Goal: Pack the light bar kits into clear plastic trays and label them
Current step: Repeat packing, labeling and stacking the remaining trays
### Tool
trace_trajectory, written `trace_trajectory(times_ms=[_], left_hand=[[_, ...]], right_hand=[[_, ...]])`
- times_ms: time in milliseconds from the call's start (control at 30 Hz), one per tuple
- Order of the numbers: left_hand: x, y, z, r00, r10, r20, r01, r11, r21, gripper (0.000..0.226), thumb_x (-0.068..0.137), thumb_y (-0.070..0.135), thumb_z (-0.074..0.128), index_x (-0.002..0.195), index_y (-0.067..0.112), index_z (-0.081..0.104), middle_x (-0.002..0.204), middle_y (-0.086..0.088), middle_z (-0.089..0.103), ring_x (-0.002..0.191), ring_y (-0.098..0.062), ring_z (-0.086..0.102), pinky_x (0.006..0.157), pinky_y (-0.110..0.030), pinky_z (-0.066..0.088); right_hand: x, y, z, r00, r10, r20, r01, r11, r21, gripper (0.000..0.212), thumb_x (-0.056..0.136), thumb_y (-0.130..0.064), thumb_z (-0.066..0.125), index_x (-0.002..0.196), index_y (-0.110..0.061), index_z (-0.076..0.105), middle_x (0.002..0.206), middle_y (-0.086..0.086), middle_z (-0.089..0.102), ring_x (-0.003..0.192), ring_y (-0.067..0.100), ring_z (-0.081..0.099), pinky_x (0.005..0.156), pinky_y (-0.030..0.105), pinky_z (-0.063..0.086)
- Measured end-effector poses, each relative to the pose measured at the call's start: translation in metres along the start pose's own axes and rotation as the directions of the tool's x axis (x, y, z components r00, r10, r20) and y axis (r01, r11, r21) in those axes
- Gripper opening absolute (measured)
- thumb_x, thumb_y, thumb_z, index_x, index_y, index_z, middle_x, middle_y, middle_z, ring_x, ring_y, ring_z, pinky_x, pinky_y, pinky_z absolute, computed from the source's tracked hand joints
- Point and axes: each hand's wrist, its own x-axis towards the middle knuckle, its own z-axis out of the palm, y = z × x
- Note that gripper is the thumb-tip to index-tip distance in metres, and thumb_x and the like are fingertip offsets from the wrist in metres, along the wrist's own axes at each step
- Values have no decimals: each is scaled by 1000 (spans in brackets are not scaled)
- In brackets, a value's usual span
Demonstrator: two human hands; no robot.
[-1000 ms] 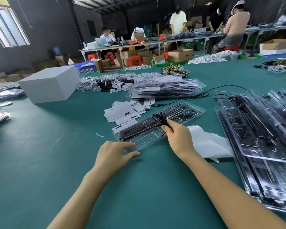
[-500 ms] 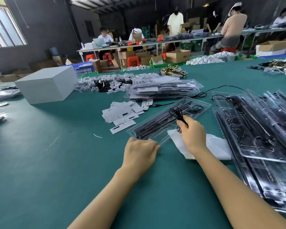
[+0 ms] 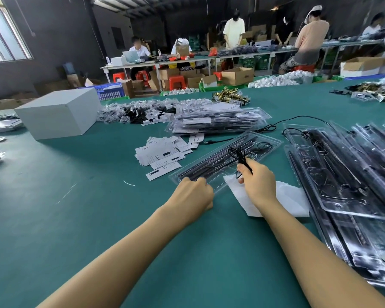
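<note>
- The clear plastic tray (image 3: 227, 158) lies slantwise on the green worktop (image 3: 76, 218), its near end at the two hands, its far end pointing up and to the right.
- Dark light bars (image 3: 209, 166) lie lengthwise inside the tray.
- The left hand (image 3: 192, 197) rests at the tray's near corner with its fingers curled under; whether they grip the tray edge I cannot tell.
- The right hand (image 3: 259, 182) pinches a bundled black cable (image 3: 239, 154), holding the loop just above the tray's middle.
- A white sheet (image 3: 291, 201) lies flat under the right wrist, just beside the tray.
- A loose pile of white labels (image 3: 162, 153) sits just left of the tray's far half.
- A stack of filled, labelled trays (image 3: 218, 121) lies beyond the labels.
- More trays with black parts (image 3: 351, 174) overlap along the right edge of the worktop.
- A white box (image 3: 58, 113) stands at the far left.
</note>
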Motion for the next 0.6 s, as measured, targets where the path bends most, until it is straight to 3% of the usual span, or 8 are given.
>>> trace_trajectory(times_ms=[67, 200, 267, 333, 400, 467, 600], left_hand=[[6, -2, 5, 994, -20, 109, 24, 999, -39, 14, 92, 12, 39, 79, 12, 42, 90, -10, 61, 63, -26, 40, 67, -30, 25], [12, -7, 2, 995, 1, 96, 5, 998, -57, 14, 93, 15, 41, 79, 12, 43, 87, -9, 58, 75, -28, 48, 74, -33, 29], [13, -6, 0, 987, 34, 157, -18, 995, -101, 11, 94, 12, 41, 84, 8, 46, 90, -13, 55, 81, -33, 56, 70, -34, 34], [12, -3, -1, 980, 83, 180, -56, 987, -152, 2, 93, 4, 41, 94, 6, 41, 83, -15, 51, 74, -33, 54, 59, -36, 34], [10, -3, 0, 984, 117, 132, -93, 981, -172, 31, 88, -5, 42, 113, 10, 32, 71, -11, 43, 58, -28, 42, 50, -37, 29], [7, -8, 2, 982, 167, 92, -150, 974, -170, 56, 84, -10, 42, 126, 21, 24, 72, -11, 46, 55, -26, 39, 46, -36, 26], [7, -21, -2, 963, 251, 93, -240, 964, -115, 41, 84, -7, 43, 114, 19, 33, 78, -12, 47, 62, -28, 44, 46, -34, 23]], right_hand=[[1, 0, 0, 1000, 18, 0, -18, 1000, 9, 23, 99, -23, 50, 114, -14, 65, 77, 2, 65, 71, 22, 65, 57, 25, 39], [2, 2, 1, 999, 51, 9, -51, 998, 25, 25, 99, -24, 49, 114, -13, 65, 79, 1, 65, 68, 18, 64, 56, 18, 38], [3, 3, 1, 998, 56, 13, -57, 998, 30, 26, 99, -25, 49, 115, -13, 65, 81, 2, 66, 69, 18, 65, 56, 20, 38], [3, 3, 1, 998, 59, 17, -60, 998, 34, 26, 99, -25, 49, 114, -12, 65, 83, 3, 67, 71, 19, 66, 57, 25, 37], [3, 3, 1, 998, 63, 18, -63, 997, 41, 23, 99, -25, 49, 111, -13, 65, 81, 4, 67, 73, 22, 66, 61, 28, 37], [3, 3, 1, 998, 61, 13, -62, 997, 48, 20, 99, -24, 50, 104, -13, 66, 79, 6, 67, 74, 24, 66, 63, 30, 40], [3, 2, 0, 998, 57, 9, -58, 997, 51, 21, 99, -24, 50, 107, -13, 66, 77, 6, 67, 72, 23, 65, 63, 29, 40]])
